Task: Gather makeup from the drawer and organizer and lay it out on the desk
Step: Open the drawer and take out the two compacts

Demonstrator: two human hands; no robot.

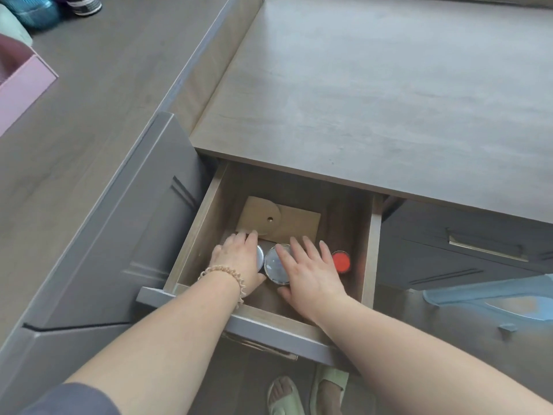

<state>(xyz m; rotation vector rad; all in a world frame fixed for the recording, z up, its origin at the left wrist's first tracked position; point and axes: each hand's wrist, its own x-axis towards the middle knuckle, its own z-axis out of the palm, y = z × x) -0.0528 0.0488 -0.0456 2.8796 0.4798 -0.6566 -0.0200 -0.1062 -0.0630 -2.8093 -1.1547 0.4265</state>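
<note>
The desk drawer (369,256) is pulled open below the grey desk top (374,94). Inside stand two round silver-lidded jars: one (259,256) is mostly covered by my left hand (239,259), which curls over it. The other jar (276,266) sits under the spread fingers of my right hand (308,274), whose thumb reaches around its near side. To the right of that hand stands a container with a red-orange lid (341,261). A tan paper envelope (278,218) lies flat at the back of the drawer.
A second drawer with a metal handle (484,248) is closed at the right. A pink box (21,85) and blue items (36,9) sit on the floor at the far left. My feet in pale green slippers (305,393) stand under the drawer. Light blue fabric (493,295) lies at right.
</note>
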